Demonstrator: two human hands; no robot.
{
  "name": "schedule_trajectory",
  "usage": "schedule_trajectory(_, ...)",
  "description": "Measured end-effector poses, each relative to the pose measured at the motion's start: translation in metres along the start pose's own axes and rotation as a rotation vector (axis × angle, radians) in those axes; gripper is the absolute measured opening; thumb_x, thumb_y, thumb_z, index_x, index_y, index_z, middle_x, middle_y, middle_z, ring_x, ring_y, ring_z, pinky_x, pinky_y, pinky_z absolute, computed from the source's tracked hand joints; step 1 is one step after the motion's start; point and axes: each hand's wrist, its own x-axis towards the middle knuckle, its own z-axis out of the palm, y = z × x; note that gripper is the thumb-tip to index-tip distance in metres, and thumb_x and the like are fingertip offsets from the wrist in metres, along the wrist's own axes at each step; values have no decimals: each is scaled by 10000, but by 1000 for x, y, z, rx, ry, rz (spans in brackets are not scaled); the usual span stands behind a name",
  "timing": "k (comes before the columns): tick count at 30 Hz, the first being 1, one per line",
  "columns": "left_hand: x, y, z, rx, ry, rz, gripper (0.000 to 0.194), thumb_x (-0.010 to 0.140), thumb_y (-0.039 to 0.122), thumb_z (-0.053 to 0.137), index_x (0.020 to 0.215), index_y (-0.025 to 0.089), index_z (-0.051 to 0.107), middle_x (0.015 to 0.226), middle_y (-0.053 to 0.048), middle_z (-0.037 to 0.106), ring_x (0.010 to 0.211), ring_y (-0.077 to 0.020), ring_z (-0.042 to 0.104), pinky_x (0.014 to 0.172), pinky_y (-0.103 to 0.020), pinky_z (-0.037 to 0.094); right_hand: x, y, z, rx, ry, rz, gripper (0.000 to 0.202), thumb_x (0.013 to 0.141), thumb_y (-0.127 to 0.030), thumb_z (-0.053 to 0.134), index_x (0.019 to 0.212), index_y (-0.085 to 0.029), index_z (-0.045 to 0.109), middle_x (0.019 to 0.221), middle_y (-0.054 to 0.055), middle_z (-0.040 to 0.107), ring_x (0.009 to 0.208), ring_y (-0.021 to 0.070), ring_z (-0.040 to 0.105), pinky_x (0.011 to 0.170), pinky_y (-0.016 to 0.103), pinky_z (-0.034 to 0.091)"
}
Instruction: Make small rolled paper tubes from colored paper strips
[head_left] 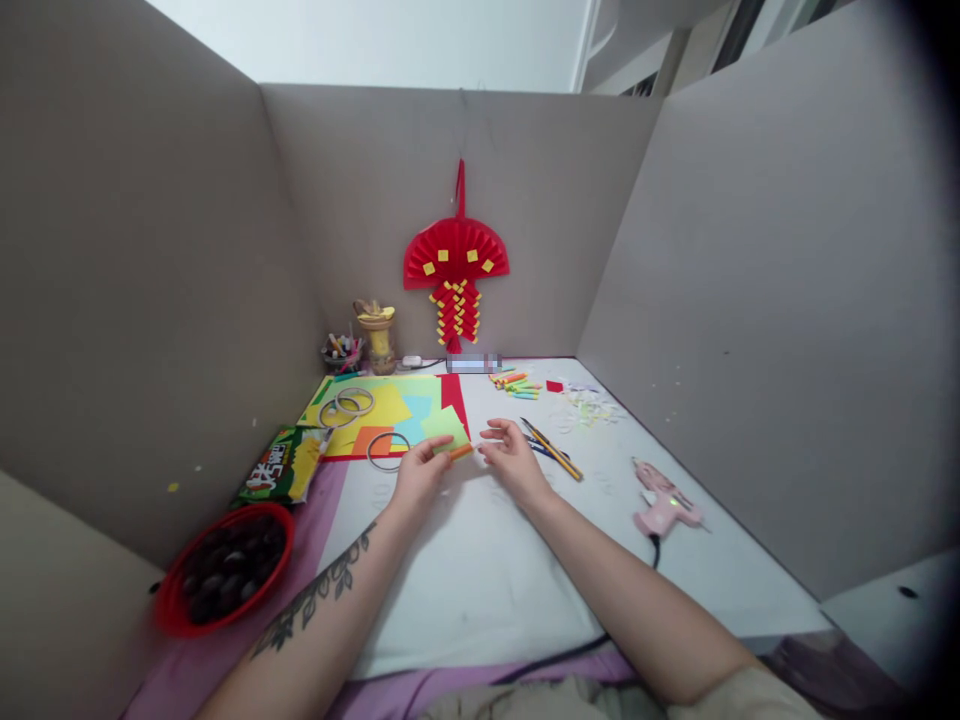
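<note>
My left hand (421,468) pinches a small orange paper roll (460,452) between thumb and fingers, above the white tabletop. Close to the roll's right end is my right hand (513,458), its thumb and fingertips drawn together around something small and pale that I cannot make out. Beneath and beyond the left hand lie coloured paper sheets (390,402), with a metal ring (369,452) near the wrist. Right of my right hand rest a yellow pencil (559,455) and dark pen-like tools.
A pink glue gun (666,508) with a black cord lies at right. Rolled paper tubes (517,382) and paper scraps (592,404) lie at the back. At left are a red bowl (169,602) of dark round items and a snack bag (281,466). A red paper ornament (456,250) hangs behind.
</note>
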Motion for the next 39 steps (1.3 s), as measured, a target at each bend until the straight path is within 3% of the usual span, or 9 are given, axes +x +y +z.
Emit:
schedule_trajectory(5, 2, 1, 0, -96, 12, -60, 368, 623, 208, 684, 978, 113, 671, 834, -75, 683, 690, -130, 608, 630, -222, 453, 4, -1, -9, -248, 87, -211, 219, 628, -247, 648, 818, -202, 549, 906, 37, 588, 800, 168, 566, 682, 287, 465)
schedule_trajectory(9, -2, 7, 2, -136, -5, -131, 341, 624, 160, 670, 961, 107, 670, 886, -99, 679, 774, -154, 635, 672, -231, 474, 1, -8, -15, -374, 20, -279, 100, 685, -267, 628, 760, -200, 637, 786, 42, 632, 757, 190, 580, 720, 327, 465)
schedule_trajectory(13, -3, 10, 1, -180, -20, -180, 303, 637, 137, 656, 938, 104, 668, 934, -121, 677, 851, -184, 646, 687, -242, 488, -3, -16, -18, -517, -126, -428, 238, 834, -315, 505, 980, -236, 676, 904, 67, 664, 926, 221, 578, 881, 393, 427)
schedule_trajectory(17, -3, 9, 0, -212, -58, -176, 266, 666, 128, 630, 929, 105, 661, 1000, -137, 670, 933, -213, 641, 711, -260, 498, -4, -15, -17, -663, -298, -557, 439, 767, -313, 613, 1200, -259, 561, 1190, 92, 518, 1153, 241, 456, 994, 419, 357)
schedule_trajectory(23, -5, 11, 2, -239, -134, -195, 274, 645, 111, 652, 919, 102, 650, 882, -112, 689, 847, -205, 656, 747, -305, 509, -2, -6, -15, -617, -355, -549, 303, 741, -174, 607, 1036, -240, 622, 1105, 80, 487, 1046, 205, 501, 893, 373, 434)
schedule_trajectory(28, -6, 12, 2, -268, -173, -195, 347, 632, 115, 684, 977, 98, 642, 817, -88, 684, 768, -177, 660, 775, -312, 502, -2, -7, -15, -594, -335, -525, 197, 740, -149, 598, 917, -222, 646, 970, 57, 506, 915, 181, 529, 773, 326, 469)
schedule_trajectory(33, -6, 13, 2, -307, -209, -202, 380, 611, 106, 697, 987, 95, 642, 838, -102, 687, 796, -189, 660, 778, -308, 496, -3, -9, -14, -557, -359, -507, 181, 771, -163, 568, 918, -221, 656, 961, 58, 505, 915, 179, 529, 756, 314, 479)
schedule_trajectory(39, -4, 10, 0, -187, -224, -108, 370, 622, 280, 753, 947, 126, 671, 864, -78, 678, 750, -155, 625, 688, -261, 474, 1, -5, -17, -553, -305, -509, 190, 786, -159, 554, 928, -219, 665, 935, 56, 519, 847, 165, 540, 726, 310, 477)
